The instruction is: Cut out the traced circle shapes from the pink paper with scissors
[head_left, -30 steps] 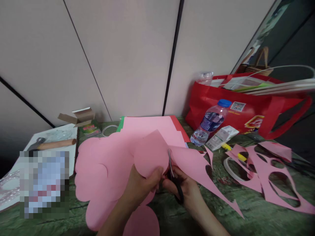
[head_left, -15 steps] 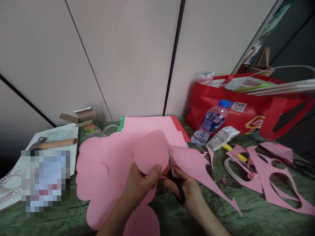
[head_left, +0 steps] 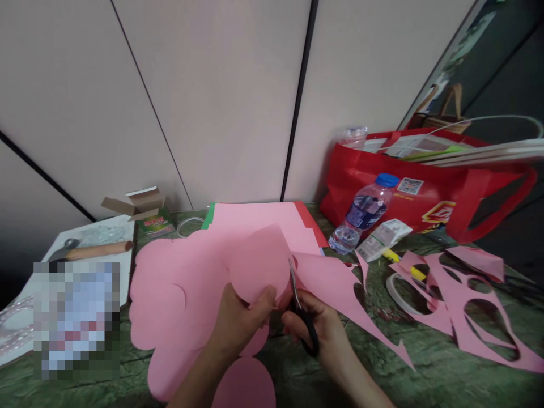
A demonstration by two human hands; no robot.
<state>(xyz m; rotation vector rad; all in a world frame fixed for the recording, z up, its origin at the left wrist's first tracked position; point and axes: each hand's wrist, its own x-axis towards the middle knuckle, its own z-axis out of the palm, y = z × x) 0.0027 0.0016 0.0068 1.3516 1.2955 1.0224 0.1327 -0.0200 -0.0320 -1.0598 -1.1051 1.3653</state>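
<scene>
My left hand [head_left: 244, 317] pinches the lower edge of a rounded piece of pink paper [head_left: 259, 263], thumb on top. In my right hand [head_left: 317, 326] is a pair of black-handled scissors [head_left: 296, 292], its blades pointing away from me along the right edge of that paper. A long pink offcut [head_left: 327, 277] trails from the blades to the right and toward me. Beneath and left of my hands lie several overlapping pink paper rounds [head_left: 165, 289], and one more pink circle [head_left: 246, 385] sits at the front edge of the view.
Behind stands a stack of pink sheets [head_left: 255, 214]. To the right are a water bottle [head_left: 361, 215], a red bag [head_left: 352, 175], a white roll of tape [head_left: 397, 294] and pink paper scraps [head_left: 453, 294]. At left, a small green box [head_left: 156, 222] and a wooden-handled tool [head_left: 102, 249] lie near the wall.
Hands, paper and scissors keep nearly the same places. The view has shifted very slightly, and the scissor blades look a little closer together.
</scene>
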